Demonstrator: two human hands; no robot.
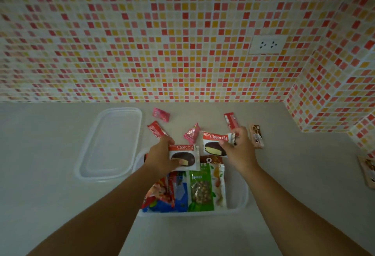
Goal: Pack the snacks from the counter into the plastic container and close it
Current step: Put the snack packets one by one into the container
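A clear plastic container [237, 198] stands open on the counter with several snack bags inside, among them a green nut bag [200, 188] and a red-and-blue bag [166, 192]. My left hand [160, 154] grips a Choco Pie pack [183, 157] above the container's far end. My right hand [239, 150] holds a second Choco Pie pack [215, 144] just beside it. The clear lid [113, 144] lies flat to the left. Loose on the counter behind are two pink candies [161, 114] [191, 132], two red bars [156, 129] [230, 120] and a brown pack [256, 135].
The tiled wall rises right behind the snacks and juts out as a corner at the right [334, 103]. A wall socket [266, 44] sits above. Another brown pack [368, 170] lies at the counter's right edge.
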